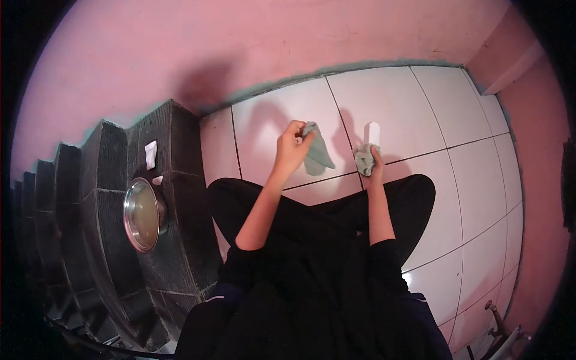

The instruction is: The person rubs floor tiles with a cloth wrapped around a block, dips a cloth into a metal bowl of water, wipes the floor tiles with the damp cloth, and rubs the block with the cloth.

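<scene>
Well, the wall (132, 54), pink, rises beyond the white tiled floor (480, 174), with dark steps (186, 138) along the left side. The crossed legs (336, 213), in black, rest on the tiles. On a step to the left sits the bowl (163, 207), metal, with cloudy liquid (146, 217) in it.

Between the knees and the wall, the left hand (290, 151) pinches the green cloth (318, 157) by its upper part, the rest hanging down to a point. The right hand (377, 167) is closed on the bunched cloth (364, 159), thumb and fingers around its side. The two hands are apart.

The bar (372, 132), white, juts out just past the right hand, its long axis running away from the body toward the wall. The right hand is clearly the nearer; the left is off to the side. The bar's near end is hidden, so whether it is gripped cannot be told.

Beyond the bowl on the step lies the rag (151, 155), white, and a smaller scrap (158, 179) near the rim.
</scene>
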Demonstrator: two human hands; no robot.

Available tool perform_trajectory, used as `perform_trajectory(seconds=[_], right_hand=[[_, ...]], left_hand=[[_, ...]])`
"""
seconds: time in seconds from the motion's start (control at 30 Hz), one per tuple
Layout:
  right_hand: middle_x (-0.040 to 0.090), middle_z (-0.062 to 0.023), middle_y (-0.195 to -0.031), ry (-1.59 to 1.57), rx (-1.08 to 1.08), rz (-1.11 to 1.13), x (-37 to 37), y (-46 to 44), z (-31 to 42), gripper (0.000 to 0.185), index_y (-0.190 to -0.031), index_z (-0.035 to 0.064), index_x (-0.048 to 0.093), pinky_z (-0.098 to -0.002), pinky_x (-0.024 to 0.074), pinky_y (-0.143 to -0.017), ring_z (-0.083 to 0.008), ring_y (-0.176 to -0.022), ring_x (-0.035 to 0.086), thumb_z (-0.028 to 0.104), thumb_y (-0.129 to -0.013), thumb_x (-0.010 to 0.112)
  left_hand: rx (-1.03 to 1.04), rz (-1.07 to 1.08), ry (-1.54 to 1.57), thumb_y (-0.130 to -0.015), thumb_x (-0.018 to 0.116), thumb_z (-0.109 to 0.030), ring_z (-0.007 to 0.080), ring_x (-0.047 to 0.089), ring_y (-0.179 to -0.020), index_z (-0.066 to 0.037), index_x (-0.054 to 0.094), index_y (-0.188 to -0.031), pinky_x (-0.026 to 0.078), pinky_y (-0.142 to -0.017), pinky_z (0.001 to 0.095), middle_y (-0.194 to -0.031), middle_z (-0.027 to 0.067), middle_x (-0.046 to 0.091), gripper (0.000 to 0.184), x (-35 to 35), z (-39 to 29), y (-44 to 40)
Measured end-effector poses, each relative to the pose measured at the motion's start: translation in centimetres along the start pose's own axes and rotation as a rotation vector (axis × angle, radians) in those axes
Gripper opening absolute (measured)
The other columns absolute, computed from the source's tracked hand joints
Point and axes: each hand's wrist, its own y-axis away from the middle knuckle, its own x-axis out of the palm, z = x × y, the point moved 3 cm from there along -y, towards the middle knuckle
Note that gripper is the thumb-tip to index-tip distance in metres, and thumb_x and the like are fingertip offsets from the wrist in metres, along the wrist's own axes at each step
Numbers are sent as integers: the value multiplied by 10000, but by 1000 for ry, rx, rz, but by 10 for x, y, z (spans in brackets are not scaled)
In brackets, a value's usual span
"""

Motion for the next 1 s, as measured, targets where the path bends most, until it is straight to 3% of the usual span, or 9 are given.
perform_trajectory(seconds=[0.13, 0.4, 0.5, 0.57, 0.67, 0.73, 0.83, 0.9, 1.0], right_hand=[[602, -111, -867, 40, -6, -28, 4, 0, -1, 269, -980, 28, 508, -326, 488, -709, -250, -813, 617, 258, -848, 552], [604, -117, -869, -10, -9, -47, 2, 2, 1, 287, -993, 22, 508, -321, 492, -686, -246, -805, 620, 263, -845, 556], [602, -112, -869, -1, 1, -27, 1, 0, -1, 293, -994, 22, 506, -319, 492, -684, -247, -806, 621, 266, -841, 562], [602, -110, -874, 18, -5, -44, 3, 0, -1, 295, -997, 23, 503, -319, 492, -684, -247, -803, 620, 263, -838, 566], [600, -109, -880, 31, -2, -65, 1, -1, -3, 295, -999, 21, 502, -320, 493, -683, -249, -801, 619, 256, -835, 570], [600, -109, -881, 54, 16, -67, 0, 0, -2, 294, -1003, 21, 501, -321, 495, -681, -251, -802, 620, 251, -834, 571], [602, -111, -881, 82, 32, -58, 0, -2, -3, 291, -1008, 21, 498, -322, 498, -678, -252, -803, 620, 240, -832, 573], [603, -112, -879, 96, 34, -55, -2, -5, -5, 289, -1010, 21, 497, -322, 499, -678, -251, -804, 620, 234, -831, 574], [601, -114, -880, 112, 44, -55, -1, -3, -6, 288, -1010, 21, 493, -327, 502, -687, -249, -808, 619, 230, -831, 576]], left_hand=[[-24, 136, 147, -768, 660, -145, 129, 582, -695, -23, 560, -879, 470, -608, 269, -809, 46, 612, 193, -15, -1, -24], [260, -199, 6, -727, 662, -26, 159, 567, -685, -34, 496, -829, 446, -568, 273, -819, 88, 568, 195, -14, -33, -25], [245, 26, -175, -741, 688, -150, 164, 579, -784, -45, 512, -907, 464, -677, 292, -904, 91, 595, 263, 4, 25, 0], [-26, 294, -402, -736, 691, -252, 221, 591, -847, -47, 519, -993, 469, -709, 346, -923, 113, 597, 370, 19, 72, 25], [-181, 319, -443, -708, 666, -332, 313, 573, -891, -63, 484, -1069, 459, -737, 434, -972, 149, 583, 486, 23, 83, 45], [-148, 292, -527, -730, 641, -311, 319, 549, -951, -45, 487, -1083, 461, -739, 436, -1038, 155, 562, 468, 26, 88, 46], [-86, 272, -710, -760, 624, -277, 333, 475, -1091, -32, 516, -1085, 413, -867, 431, -1147, 175, 501, 421, 35, 98, 30], [260, 170, -843, -794, 564, -281, 368, 337, -1223, -44, 455, -1206, 319, -971, 466, -1311, 187, 370, 487, 47, 107, 16], [244, 179, -733, -832, 495, -318, 353, 208, -1303, -63, 330, -1328, 209, -1035, 484, -1407, 176, 239, 582, 55, 141, 7]])
